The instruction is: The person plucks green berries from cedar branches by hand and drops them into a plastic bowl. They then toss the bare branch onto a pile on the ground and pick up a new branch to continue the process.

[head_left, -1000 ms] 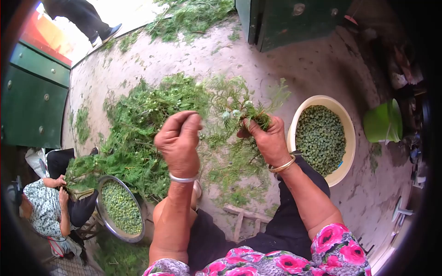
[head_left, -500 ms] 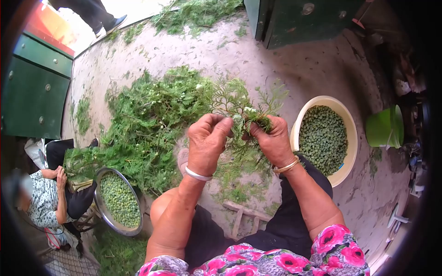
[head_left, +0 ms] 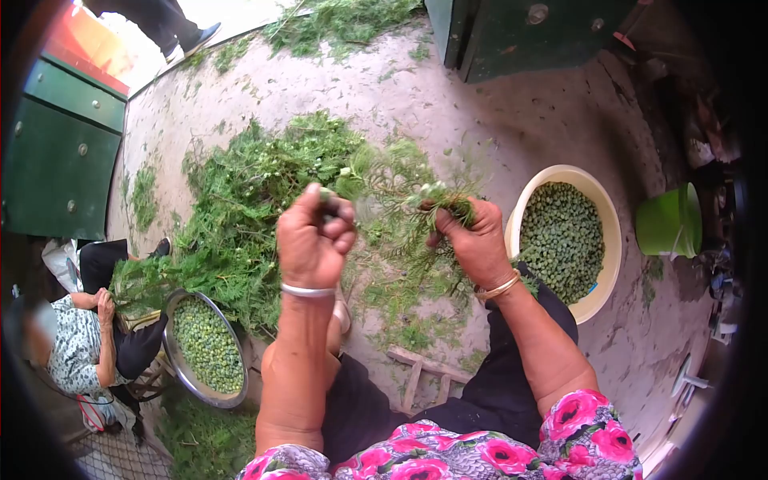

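Observation:
My right hand is closed round the base of a feathery evergreen sprig, which bears pale green cones near its middle. To the left of the sprig, my left hand is held up with its fingers curled in. A small green cone shows at its thumb and fingertips; the rest of its grip is shaded. Below the left hand's far side spreads a heap of cut evergreen branches. At my right knee stands a cream basin filled with small green cones.
A metal bowl of green cones sits at lower left, beside a seated person whose hands are together. A green bucket stands at right. Green cabinets flank the doorway, where another person's legs show. A wooden frame lies between my legs.
My left hand has pulled away from the sprig to the left and turned its palm side up. My right hand still grips the sprig, which is blurred by motion.

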`<action>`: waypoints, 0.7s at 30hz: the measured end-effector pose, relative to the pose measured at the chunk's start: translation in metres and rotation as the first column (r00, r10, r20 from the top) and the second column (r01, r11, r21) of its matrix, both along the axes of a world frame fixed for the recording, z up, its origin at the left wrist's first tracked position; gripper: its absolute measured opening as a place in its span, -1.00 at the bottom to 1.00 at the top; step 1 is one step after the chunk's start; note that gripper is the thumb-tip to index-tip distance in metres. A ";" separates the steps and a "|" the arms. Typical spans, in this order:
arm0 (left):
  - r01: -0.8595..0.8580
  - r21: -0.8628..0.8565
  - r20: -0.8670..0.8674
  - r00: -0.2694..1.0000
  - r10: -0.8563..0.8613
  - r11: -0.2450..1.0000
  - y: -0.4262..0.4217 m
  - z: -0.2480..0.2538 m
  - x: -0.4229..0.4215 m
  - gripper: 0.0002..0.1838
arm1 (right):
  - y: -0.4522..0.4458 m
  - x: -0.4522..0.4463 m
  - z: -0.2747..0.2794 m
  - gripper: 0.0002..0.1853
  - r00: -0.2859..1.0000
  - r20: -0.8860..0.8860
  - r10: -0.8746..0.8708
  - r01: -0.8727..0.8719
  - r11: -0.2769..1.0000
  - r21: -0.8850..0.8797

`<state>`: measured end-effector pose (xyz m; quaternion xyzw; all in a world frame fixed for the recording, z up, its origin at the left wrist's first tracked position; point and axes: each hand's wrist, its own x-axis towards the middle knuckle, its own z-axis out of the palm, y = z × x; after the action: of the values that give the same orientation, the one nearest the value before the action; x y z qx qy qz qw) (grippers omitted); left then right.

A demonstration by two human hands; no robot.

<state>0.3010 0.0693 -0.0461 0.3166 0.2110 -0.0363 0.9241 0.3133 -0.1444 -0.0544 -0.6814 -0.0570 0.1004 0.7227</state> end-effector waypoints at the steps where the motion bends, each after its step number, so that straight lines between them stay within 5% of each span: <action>1: 0.056 -0.166 0.107 0.994 -0.039 0.984 0.008 0.004 0.002 -0.74 | -0.001 0.001 0.004 -0.91 0.998 -0.030 -0.050 0.050 0.998 0.027; 4: 0.044 -0.193 0.172 0.985 -0.011 0.980 -0.004 0.019 -0.003 -0.80 | -0.004 0.001 0.000 -0.91 0.999 0.022 -0.023 0.024 1.000 -0.018; 8: 0.081 0.315 0.158 0.978 -0.136 0.946 -0.029 0.023 -0.013 -0.80 | -0.004 -0.001 -0.005 -0.91 0.998 0.041 0.047 -0.042 0.992 -0.121; 9: 0.084 0.498 0.103 0.982 -0.155 0.863 -0.036 0.026 -0.015 -0.81 | -0.003 -0.002 -0.004 -0.91 0.998 0.040 0.050 -0.044 0.992 -0.122; 11: -0.045 0.879 0.183 0.951 -0.249 0.475 -0.046 0.023 -0.014 -0.79 | 0.000 -0.003 0.000 -0.92 0.997 0.018 0.069 -0.068 0.997 -0.036; 13: -0.170 0.965 0.219 0.942 -0.253 0.200 -0.051 0.016 -0.015 -0.79 | 0.002 -0.003 0.000 -0.92 0.997 0.008 0.071 -0.071 0.997 -0.044; 20: -0.220 0.969 0.244 0.930 -0.276 0.116 -0.049 0.009 -0.011 -0.90 | 0.003 -0.005 -0.001 -0.91 0.972 0.203 0.120 -0.071 0.970 -0.233; 21: 0.008 0.912 0.101 0.965 -0.243 0.411 -0.046 0.018 -0.012 -0.92 | 0.004 -0.005 0.000 -0.91 0.972 0.203 0.120 -0.071 0.970 -0.233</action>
<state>0.2893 0.0236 -0.0282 0.7802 0.0703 0.0480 0.6198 0.3087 -0.1409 -0.0549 -0.7619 -0.1564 0.0667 0.6249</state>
